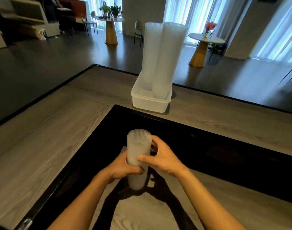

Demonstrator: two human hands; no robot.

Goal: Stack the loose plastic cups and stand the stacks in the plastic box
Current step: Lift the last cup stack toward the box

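A raised counter (42,146) of grey wood-grain runs along the left and far sides, its two runs meeting at a mitred seam in the far left corner. Black trim (42,95) lines its outer edge. Inside that corner a black wall (225,155) drops to a lower work surface (158,213) of the same grey grain. A translucent white plastic box (148,103) stands on the far run, right at its inner edge, near the inner corner. A stack of ribbed cups (138,150) stands upright over the lower surface; whether its base touches cannot be told.
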